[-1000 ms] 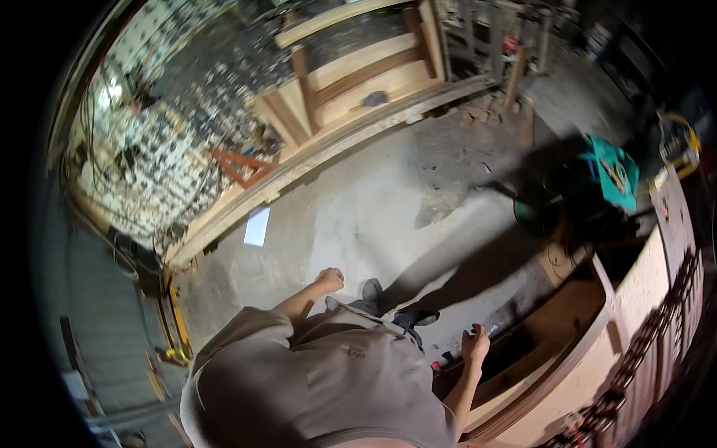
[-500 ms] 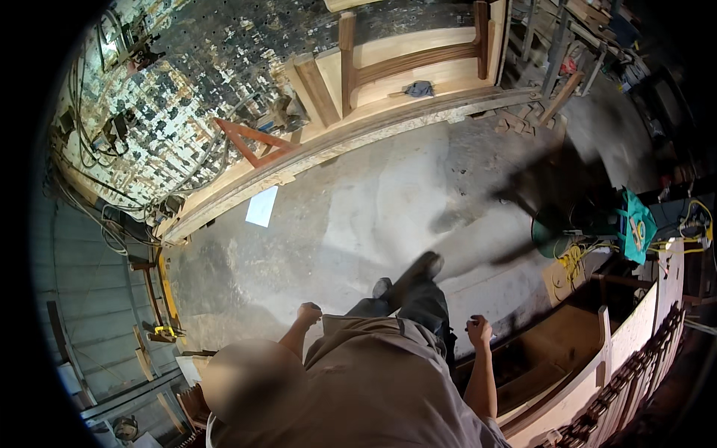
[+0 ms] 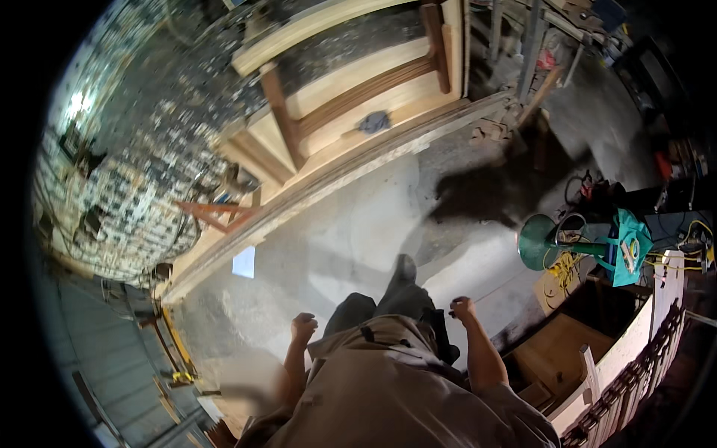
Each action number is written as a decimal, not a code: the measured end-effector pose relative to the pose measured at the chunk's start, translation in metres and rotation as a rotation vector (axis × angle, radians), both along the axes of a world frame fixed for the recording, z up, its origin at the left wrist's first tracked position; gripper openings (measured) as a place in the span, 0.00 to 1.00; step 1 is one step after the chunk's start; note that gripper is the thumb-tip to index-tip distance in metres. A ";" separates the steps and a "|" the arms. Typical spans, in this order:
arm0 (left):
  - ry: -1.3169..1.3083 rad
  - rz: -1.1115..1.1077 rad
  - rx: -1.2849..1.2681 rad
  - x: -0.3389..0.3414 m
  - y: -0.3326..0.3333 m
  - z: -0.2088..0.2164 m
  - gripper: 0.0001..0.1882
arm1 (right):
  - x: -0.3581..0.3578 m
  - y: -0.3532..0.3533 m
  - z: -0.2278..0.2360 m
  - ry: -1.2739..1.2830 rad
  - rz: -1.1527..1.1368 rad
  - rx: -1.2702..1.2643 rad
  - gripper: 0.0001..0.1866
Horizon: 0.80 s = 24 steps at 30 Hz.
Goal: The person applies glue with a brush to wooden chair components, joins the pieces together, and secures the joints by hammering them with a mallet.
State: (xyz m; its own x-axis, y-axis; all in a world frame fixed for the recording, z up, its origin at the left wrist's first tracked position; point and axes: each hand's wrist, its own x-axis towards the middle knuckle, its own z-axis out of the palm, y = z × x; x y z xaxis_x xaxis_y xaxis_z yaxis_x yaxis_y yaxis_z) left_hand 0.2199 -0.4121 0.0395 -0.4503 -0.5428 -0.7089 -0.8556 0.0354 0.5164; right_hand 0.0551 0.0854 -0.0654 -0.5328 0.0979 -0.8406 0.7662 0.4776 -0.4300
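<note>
My left hand hangs beside my hip at the lower middle, its fingers curled in with nothing visible in them. On the other side of my body, my right hand is raised a little with its fingers bent inward. A small dark spot shows at those fingertips, too small to make out. Neither hand touches the things around it. Nearest to my right hand is a large wooden box at the lower right. Ahead, a white sheet lies on the concrete floor by the workbench's edge.
A long workbench runs across the front, bearing a reddish triangular frame, a wooden chair-like frame and a grey cloth. At right stand a green funnel-shaped thing, a teal bag and coiled yellow cord.
My view has turned and moved forward as I walk, one foot in front. The workbench now slants more steeply, and the green funnel-shaped thing is better lit. Both hands have swung slightly.
</note>
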 end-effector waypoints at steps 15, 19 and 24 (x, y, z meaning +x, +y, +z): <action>-0.145 -0.200 -0.081 -0.162 -0.050 -0.046 0.18 | -0.275 -0.082 0.024 -0.090 -0.416 -0.305 0.14; -0.106 -0.116 -0.063 -0.228 -0.054 -0.036 0.17 | -0.343 -0.111 0.012 -0.104 -0.419 -0.362 0.06; -0.034 0.040 -0.064 -0.287 -0.059 -0.001 0.15 | -0.489 -0.194 0.004 0.003 -0.302 -0.560 0.12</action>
